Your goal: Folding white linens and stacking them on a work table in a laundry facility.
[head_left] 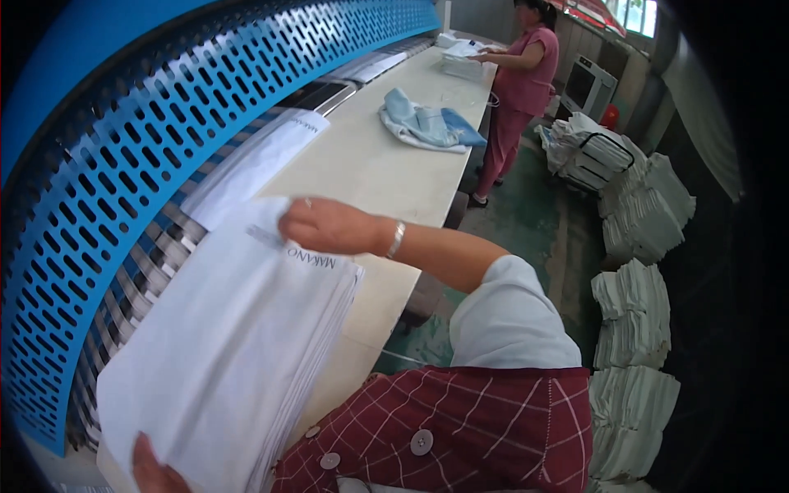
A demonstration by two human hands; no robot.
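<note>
A flat white cloth [197, 337] with dark lettering near its far edge lies over a stack of similar white cloths [325, 329] on the table in front of me. My right hand [333, 226], with a bracelet at the wrist, is closed on the far edge of the top cloth; its fingers are slightly blurred. At the lower left, my left hand [158, 472] is at the near edge of the same cloth. Its thumb shows on top, and the other fingers are mostly hidden. Another white cloth [259, 164] lies just beyond, half under the blue guard.
A blue slotted machine guard [156, 148] curves along the left above white belts [156, 255]. Farther along the cream table [370, 181] lies a crumpled blue-and-white cloth [427, 122]. A person in pink [530, 82] works at the far end. Bundled white cloths [633, 320] line the right side.
</note>
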